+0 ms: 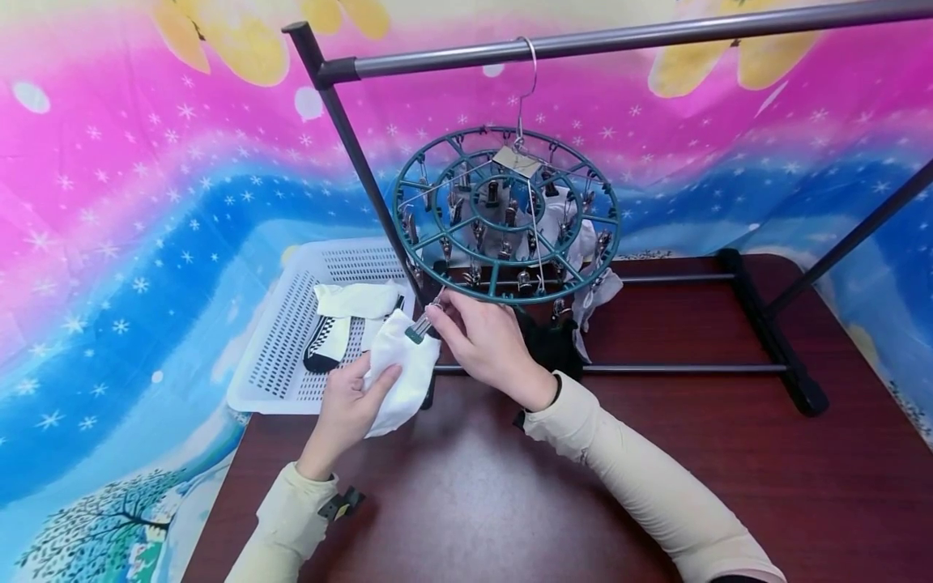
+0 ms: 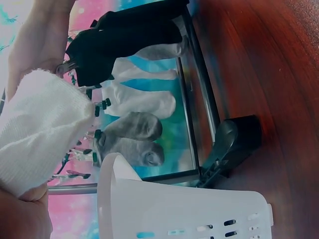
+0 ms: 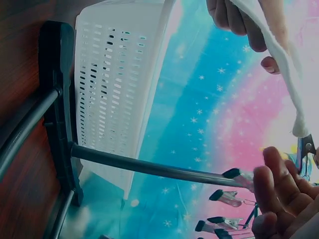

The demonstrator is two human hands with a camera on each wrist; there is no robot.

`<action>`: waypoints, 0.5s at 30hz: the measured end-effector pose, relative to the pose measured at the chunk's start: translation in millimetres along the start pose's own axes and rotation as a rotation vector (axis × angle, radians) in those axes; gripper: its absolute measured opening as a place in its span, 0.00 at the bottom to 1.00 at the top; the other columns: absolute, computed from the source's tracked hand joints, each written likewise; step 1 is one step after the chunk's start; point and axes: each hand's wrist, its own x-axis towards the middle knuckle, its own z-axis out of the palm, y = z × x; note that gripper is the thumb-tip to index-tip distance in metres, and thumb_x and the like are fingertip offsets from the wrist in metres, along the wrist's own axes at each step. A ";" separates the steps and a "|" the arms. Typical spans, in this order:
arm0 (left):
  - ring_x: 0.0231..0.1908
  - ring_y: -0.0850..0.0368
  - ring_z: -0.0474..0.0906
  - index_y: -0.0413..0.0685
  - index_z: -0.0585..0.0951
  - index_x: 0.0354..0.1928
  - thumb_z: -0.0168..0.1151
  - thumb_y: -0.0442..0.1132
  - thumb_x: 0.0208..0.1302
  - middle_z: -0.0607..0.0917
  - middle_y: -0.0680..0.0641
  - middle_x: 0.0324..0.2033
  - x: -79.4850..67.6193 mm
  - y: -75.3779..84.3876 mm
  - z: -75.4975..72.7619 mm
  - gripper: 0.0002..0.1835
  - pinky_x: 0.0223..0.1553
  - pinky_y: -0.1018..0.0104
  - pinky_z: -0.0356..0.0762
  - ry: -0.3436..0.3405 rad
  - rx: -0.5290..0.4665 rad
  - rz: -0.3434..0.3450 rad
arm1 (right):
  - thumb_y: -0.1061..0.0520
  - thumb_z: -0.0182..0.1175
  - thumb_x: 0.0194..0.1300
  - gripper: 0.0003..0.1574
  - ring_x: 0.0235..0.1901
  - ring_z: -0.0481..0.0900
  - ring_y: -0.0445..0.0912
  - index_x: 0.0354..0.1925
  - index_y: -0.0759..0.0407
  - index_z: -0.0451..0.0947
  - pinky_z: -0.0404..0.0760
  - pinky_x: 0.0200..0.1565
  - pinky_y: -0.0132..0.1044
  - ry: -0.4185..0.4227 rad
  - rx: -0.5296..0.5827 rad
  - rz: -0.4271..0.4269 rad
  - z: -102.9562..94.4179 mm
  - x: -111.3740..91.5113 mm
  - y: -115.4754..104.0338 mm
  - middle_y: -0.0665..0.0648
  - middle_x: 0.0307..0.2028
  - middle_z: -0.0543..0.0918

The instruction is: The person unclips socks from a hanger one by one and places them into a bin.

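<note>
My left hand (image 1: 351,405) pinches a white sock (image 1: 399,376) between thumb and fingers, in front of the basket. My right hand (image 1: 490,334) pinches a metal clip (image 1: 421,325) below the near rim of a round green drying hanger (image 1: 496,285). In the head view the clip's dark tips overlap the sock's upper edge; whether they grip it I cannot tell. The left wrist view shows the white sock (image 2: 42,129) up close. In the right wrist view, the sock (image 3: 279,64) hangs beside the right fingers (image 3: 279,184).
A white perforated basket (image 1: 266,356) with several socks (image 1: 357,300) stands on the left of the brown table (image 1: 481,502). The hanger hangs from a dark metal rack (image 1: 437,58). Black (image 2: 114,45), white (image 2: 144,99) and grey socks (image 2: 134,127) hang from its clips.
</note>
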 end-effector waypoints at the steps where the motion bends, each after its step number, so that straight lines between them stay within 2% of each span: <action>1: 0.34 0.68 0.84 0.33 0.86 0.49 0.69 0.23 0.61 0.91 0.37 0.38 0.0 0.2 0.0 0.13 0.33 0.78 0.80 -0.001 0.000 0.002 | 0.42 0.52 0.80 0.17 0.23 0.72 0.38 0.43 0.49 0.82 0.70 0.25 0.34 0.007 -0.002 -0.002 0.4 -0.2 0.1 0.44 0.24 0.79; 6: 0.33 0.67 0.83 0.35 0.87 0.49 0.69 0.24 0.62 0.91 0.39 0.39 0.2 -0.6 -0.2 0.13 0.33 0.78 0.80 -0.003 -0.005 -0.001 | 0.42 0.53 0.79 0.16 0.22 0.70 0.37 0.40 0.47 0.81 0.68 0.23 0.34 0.034 -0.010 -0.019 1.8 -1.2 1.6 0.43 0.21 0.74; 15: 0.32 0.67 0.82 0.38 0.87 0.49 0.69 0.25 0.63 0.92 0.42 0.39 1.4 -3.1 2.4 0.13 0.35 0.78 0.78 -0.019 -0.001 0.015 | 0.45 0.55 0.77 0.13 0.20 0.67 0.38 0.41 0.49 0.81 0.64 0.22 0.35 0.060 -0.024 -0.051 1.3 -5.6 0.7 0.45 0.20 0.72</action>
